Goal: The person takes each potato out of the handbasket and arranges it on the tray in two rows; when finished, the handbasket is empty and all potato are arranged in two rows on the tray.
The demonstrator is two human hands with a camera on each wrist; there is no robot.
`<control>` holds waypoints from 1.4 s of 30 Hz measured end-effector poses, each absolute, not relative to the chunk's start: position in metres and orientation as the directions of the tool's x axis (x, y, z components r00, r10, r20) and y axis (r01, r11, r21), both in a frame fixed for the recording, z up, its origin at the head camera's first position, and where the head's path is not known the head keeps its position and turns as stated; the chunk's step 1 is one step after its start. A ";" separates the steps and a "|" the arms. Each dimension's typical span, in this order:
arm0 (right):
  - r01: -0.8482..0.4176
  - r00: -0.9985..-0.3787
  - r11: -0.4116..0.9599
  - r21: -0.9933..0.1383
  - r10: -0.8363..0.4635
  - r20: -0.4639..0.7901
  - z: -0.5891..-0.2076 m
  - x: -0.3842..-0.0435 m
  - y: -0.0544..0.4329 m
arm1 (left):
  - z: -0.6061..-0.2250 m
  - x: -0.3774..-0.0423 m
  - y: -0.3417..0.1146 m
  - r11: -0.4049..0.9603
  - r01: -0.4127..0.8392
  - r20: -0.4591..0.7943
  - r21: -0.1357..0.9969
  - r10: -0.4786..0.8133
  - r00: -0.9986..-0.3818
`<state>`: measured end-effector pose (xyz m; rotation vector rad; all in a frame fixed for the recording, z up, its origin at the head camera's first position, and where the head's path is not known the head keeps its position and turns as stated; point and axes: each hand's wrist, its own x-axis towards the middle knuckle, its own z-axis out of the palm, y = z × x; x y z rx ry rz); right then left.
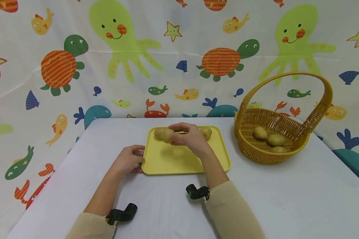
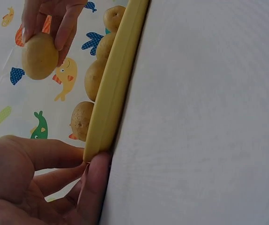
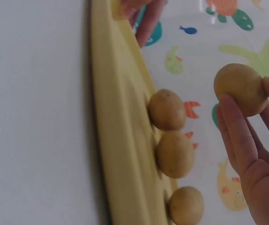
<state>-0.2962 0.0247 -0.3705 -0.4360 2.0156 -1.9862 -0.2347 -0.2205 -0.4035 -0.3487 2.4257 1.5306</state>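
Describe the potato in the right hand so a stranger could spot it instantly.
Find the yellow tray on the white table, left of the wicker basket. Above the tray's far half, the right hand pinches the potato. It alone is held in the air; the other potatoes lie on the tray or in the basket.

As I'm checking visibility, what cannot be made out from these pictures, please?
Head: middle potatoes on the tray, mostly behind the right hand.
Head: nearest potato in the basket, partly behind the rim.
Left wrist: tray floor, behind its wall.
Right wrist: left hand, partly cropped by top edge.
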 end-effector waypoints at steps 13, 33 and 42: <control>0.010 -0.843 0.155 -0.988 -0.530 -0.092 -0.390 -0.290 -0.004 | -0.404 -0.235 -0.223 0.421 -0.313 -0.327 0.852 -0.041 -0.944; -0.024 -0.843 0.340 -0.940 -0.512 -0.164 -0.396 -0.290 -0.001 | -0.405 -0.234 -0.223 0.417 -0.308 -0.325 0.855 -0.033 -0.945; -0.035 -0.831 0.359 -0.933 -0.529 -0.172 -0.395 -0.290 -0.001 | -0.403 -0.235 -0.222 0.419 -0.322 -0.338 0.849 -0.038 -0.940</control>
